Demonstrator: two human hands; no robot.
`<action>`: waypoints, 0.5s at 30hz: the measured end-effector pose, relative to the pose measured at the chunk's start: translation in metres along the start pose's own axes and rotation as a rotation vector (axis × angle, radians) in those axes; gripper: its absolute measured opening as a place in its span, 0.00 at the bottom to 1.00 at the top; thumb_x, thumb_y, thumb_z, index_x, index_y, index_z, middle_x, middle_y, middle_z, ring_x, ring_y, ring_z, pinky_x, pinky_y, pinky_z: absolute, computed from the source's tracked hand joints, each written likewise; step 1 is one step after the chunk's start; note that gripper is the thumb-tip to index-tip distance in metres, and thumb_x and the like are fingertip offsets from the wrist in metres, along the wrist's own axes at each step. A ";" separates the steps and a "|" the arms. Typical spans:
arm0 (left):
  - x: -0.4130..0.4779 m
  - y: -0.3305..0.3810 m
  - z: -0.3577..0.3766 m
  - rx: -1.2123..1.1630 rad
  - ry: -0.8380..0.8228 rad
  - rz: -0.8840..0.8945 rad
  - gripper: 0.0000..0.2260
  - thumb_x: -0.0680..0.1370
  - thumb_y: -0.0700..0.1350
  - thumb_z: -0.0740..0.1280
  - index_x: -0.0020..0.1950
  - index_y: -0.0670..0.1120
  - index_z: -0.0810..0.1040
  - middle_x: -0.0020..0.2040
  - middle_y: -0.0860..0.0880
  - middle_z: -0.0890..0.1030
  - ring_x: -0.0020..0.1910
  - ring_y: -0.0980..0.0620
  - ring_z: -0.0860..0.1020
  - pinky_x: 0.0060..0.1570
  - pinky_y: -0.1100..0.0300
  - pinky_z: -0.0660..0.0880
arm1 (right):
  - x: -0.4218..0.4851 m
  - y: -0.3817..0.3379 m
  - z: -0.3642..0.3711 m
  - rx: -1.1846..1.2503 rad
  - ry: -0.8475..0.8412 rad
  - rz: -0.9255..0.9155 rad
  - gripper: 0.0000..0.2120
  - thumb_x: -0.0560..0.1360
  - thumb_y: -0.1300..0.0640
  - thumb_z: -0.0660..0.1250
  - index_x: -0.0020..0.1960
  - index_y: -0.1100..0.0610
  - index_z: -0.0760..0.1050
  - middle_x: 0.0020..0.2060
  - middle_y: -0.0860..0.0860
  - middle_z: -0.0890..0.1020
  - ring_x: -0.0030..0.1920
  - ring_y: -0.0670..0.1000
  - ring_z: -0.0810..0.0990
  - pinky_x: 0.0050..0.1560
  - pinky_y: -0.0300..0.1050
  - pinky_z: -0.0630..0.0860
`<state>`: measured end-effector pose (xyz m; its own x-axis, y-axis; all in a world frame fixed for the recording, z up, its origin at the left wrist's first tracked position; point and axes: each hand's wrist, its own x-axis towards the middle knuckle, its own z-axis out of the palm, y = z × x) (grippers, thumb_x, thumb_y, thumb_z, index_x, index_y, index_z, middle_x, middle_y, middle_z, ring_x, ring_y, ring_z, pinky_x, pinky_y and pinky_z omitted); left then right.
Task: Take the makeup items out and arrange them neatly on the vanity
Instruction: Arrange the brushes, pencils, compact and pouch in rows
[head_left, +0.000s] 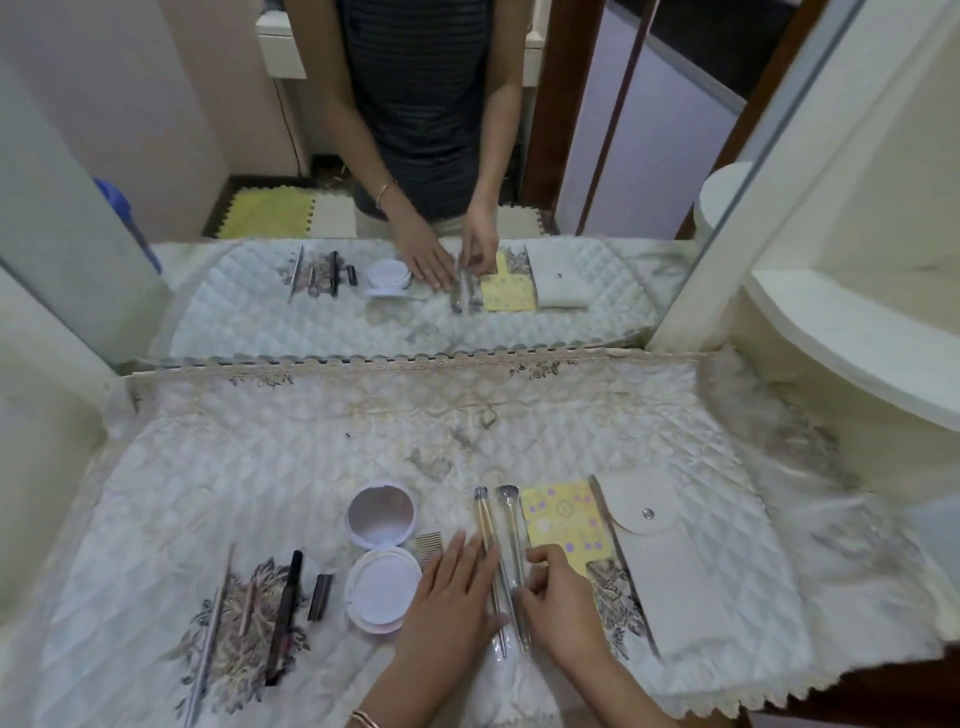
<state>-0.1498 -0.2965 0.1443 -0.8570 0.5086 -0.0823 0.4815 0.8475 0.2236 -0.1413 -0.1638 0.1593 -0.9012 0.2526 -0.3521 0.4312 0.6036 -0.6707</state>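
Makeup brushes (506, 540) lie side by side in the middle of the quilted vanity cloth (291, 457). My left hand (452, 597) lies flat with straight fingers against their left side. My right hand (558, 597) pinches the rightmost brush handle with curled fingers. An open white compact (382, 556) with a round mirror sits left of my hands, a small comb (427, 548) beside it. Further left lie a black pencil (285, 608), a small dark tube (319, 597), a thin stick (248, 608) and a long metal tool (210, 639). A yellow card (563, 519) and a white pouch (660, 551) lie to the right.
A large mirror (363, 156) stands behind the vanity and reflects me and the items. A curved cream shelf unit (852, 353) rises at the right. The cloth's lace front edge (779, 691) hangs near me.
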 end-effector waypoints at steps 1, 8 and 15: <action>0.002 0.002 -0.001 -0.007 -0.003 -0.006 0.33 0.50 0.68 0.75 0.50 0.53 0.83 0.50 0.56 0.85 0.53 0.55 0.82 0.55 0.61 0.74 | 0.001 0.002 -0.001 0.002 -0.001 0.001 0.13 0.70 0.65 0.66 0.54 0.57 0.72 0.28 0.44 0.73 0.36 0.49 0.75 0.40 0.41 0.69; 0.003 0.006 -0.004 0.043 -0.004 -0.108 0.29 0.65 0.63 0.63 0.58 0.48 0.79 0.60 0.52 0.80 0.74 0.47 0.49 0.70 0.60 0.37 | 0.005 0.014 -0.005 -0.143 0.034 -0.187 0.18 0.72 0.58 0.65 0.61 0.54 0.71 0.51 0.50 0.73 0.51 0.50 0.74 0.55 0.44 0.72; 0.006 0.004 0.003 -0.010 -0.160 -0.099 0.28 0.66 0.64 0.58 0.59 0.51 0.79 0.61 0.57 0.79 0.72 0.56 0.47 0.70 0.58 0.39 | 0.010 0.015 -0.001 -0.236 -0.129 -0.315 0.20 0.76 0.61 0.56 0.68 0.55 0.66 0.61 0.53 0.70 0.59 0.50 0.72 0.59 0.39 0.68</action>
<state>-0.1523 -0.2899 0.1420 -0.8595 0.4414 -0.2576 0.3938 0.8933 0.2168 -0.1439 -0.1517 0.1460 -0.9681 -0.0600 -0.2431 0.1003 0.7968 -0.5958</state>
